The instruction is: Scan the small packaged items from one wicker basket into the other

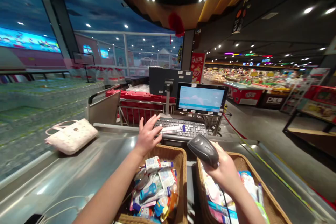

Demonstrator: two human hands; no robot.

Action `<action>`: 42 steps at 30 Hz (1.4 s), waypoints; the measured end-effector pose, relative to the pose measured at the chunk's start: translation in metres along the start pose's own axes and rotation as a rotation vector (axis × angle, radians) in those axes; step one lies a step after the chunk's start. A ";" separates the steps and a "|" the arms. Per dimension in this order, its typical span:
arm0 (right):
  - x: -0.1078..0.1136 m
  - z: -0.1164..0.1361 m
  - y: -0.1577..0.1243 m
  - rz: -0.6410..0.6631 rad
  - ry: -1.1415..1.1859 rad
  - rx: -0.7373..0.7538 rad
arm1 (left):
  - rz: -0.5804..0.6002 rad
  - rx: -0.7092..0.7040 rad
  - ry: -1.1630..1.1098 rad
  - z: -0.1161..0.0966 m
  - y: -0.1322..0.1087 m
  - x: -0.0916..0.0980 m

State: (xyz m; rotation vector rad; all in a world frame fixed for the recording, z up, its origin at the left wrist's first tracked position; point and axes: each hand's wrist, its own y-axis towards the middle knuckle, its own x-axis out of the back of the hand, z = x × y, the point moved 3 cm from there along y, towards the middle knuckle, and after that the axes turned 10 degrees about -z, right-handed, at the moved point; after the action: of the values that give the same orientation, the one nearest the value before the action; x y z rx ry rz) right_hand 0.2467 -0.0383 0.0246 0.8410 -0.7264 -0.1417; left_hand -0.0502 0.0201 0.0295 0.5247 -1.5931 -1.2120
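Observation:
My left hand (148,135) pinches one end of a slim white tube with a blue end (172,129), held in front of the keyboard (193,126). Some fingers stay raised; print on the tube is too small to read. Wrapped round a black barcode scanner (203,149) is my right hand (222,162), and a cord hangs below it. Under my left hand stands a wicker basket (182,178) with several small packaged goods, some with blue ends. A second wicker basket (267,196), also holding packaged goods, lies beneath my right hand.
A lit monitor (202,98) stands behind the keyboard, beside a dark screen's back (168,80). On the metal counter (110,150) are a pale handbag (72,135), a white cable (63,199) and a dark device (33,219). Carts with red crates (139,96) stand beyond.

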 end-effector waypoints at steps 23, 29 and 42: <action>-0.047 0.024 -0.005 0.193 0.030 0.009 | 0.037 0.115 0.070 0.047 -0.039 0.029; -0.046 0.027 -0.006 0.173 0.058 -0.001 | 0.055 0.133 0.086 0.051 -0.047 0.030; -0.045 0.029 -0.015 0.192 0.074 -0.046 | 0.320 0.182 0.070 0.065 -0.115 0.004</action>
State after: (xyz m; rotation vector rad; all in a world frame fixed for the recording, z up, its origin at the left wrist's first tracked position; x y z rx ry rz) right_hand 0.1966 -0.0491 0.0026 0.7252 -0.7275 0.0440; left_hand -0.1355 -0.0001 -0.0697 0.4030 -1.6620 -0.8069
